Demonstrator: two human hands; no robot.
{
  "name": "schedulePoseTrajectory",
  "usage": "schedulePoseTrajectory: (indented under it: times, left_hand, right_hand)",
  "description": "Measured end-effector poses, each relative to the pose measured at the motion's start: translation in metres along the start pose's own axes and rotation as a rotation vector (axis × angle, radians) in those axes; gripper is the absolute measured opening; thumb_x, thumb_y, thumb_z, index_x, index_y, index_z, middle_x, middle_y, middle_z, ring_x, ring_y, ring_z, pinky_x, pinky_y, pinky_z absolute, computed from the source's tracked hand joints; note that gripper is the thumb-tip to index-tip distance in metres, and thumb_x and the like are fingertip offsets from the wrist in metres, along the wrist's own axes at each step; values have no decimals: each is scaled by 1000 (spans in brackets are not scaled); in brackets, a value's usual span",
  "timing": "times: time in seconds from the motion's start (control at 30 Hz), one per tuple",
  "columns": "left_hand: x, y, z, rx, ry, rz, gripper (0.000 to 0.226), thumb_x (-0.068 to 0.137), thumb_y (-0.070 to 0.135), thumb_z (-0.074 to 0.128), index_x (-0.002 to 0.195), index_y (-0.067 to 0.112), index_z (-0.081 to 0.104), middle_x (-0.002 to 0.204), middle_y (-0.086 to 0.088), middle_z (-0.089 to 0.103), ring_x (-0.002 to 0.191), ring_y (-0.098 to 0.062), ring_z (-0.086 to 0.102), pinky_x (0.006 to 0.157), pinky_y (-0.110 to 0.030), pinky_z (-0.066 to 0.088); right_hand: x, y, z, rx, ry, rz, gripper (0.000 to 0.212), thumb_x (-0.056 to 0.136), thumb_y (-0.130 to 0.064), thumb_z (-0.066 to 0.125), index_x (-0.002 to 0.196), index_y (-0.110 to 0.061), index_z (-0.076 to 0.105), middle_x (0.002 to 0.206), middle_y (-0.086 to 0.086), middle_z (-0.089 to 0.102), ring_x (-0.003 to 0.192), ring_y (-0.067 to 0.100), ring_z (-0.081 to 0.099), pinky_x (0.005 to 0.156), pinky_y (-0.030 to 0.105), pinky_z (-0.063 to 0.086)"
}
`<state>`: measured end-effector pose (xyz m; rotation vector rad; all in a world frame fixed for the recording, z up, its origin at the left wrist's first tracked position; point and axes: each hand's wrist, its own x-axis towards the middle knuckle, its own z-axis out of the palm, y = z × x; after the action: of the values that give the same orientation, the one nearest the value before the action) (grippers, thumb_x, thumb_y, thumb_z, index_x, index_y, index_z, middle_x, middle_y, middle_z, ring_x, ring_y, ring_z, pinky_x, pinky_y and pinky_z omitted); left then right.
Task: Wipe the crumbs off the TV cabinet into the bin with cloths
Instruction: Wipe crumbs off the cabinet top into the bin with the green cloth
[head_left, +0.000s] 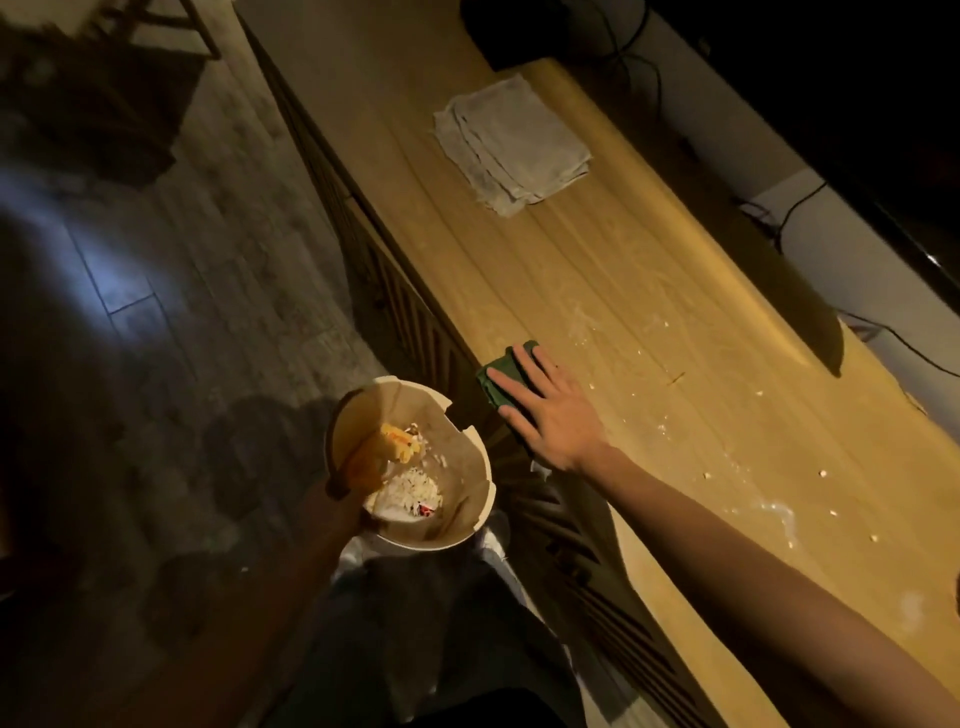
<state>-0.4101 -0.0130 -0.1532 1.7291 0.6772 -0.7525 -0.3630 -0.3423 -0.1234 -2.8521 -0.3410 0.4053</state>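
The right hand (545, 410) lies flat with its fingers spread out on a green cloth (506, 376), pressing it down at the front edge of the wooden TV cabinet (597, 270). It does not grip the cloth; the palm and fingers just rest on top of it. The cloth sits right at the edge, just above the bin (415, 462). The bin is round and pale, with a brown paper liner inside, and it is held up close beside the cabinet front. Inside the bin are white crumbs and some yellow scraps. The left hand (353, 478) is at the near rim of the bin, but it is dark and blurry there, so I cannot tell how it grips. White crumbs (769, 499) and dusty smears lie on the cabinet top to the right of the green cloth. 1 grey folded cloth (511, 143) lies farther along the cabinet top, well apart from the hand
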Motion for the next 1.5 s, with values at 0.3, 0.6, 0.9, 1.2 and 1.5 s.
schedulePoseTrajectory:
  times: [0.3, 0.6, 0.9, 1.2, 1.5]
  left_hand:
    - [-13, -16, 19, -11, 249, -11, 10, 85, 44, 76, 82, 38, 69, 71, 12, 73, 66, -11, 73, 51, -23, 56]
    - [-18, -14, 39, 62, 264, -13, 38, 87, 37, 77, 116, 13, 70, 101, -13, 73, 94, -33, 71, 84, -49, 60]
    - [-20, -16, 38, 10, 185, -39, 40, 93, 26, 72, 126, 4, 64, 110, -23, 72, 93, -38, 71, 85, -58, 59]
    - [-30, -8, 37, 7, 148, 19, 42, 95, 20, 68, 131, -1, 59, 119, -27, 67, 108, -44, 66, 91, -54, 56]
    - [-25, -8, 47, 215, 380, 183, 33, 92, 36, 72, 65, 30, 52, 64, 9, 52, 70, -30, 61, 62, -29, 38]
  right_hand:
    - [-1, 1, 25, -15, 140, 53, 52, 108, -57, 32, 158, -51, 21, 173, 11, 1, 158, 38, -3, 126, 47, 1]
    - [-7, -12, 34, 40, 251, 51, 56, 108, -42, 45, 161, -39, 26, 171, 8, 16, 159, 28, 14, 127, 42, 24]
    - [-21, -23, 23, 222, 170, -92, 58, 102, -33, 42, 159, -42, 30, 172, 1, 13, 158, 23, 11, 126, 39, 16]
    - [-53, -9, -4, 452, 326, 9, 55, 103, -27, 62, 154, -34, 44, 169, -3, 25, 158, 18, 18, 123, 42, 30]
    - [-48, 94, -47, 326, 367, 152, 84, 90, -2, 72, 159, -30, 34, 170, 3, 18, 156, 30, 20, 121, 57, 32]
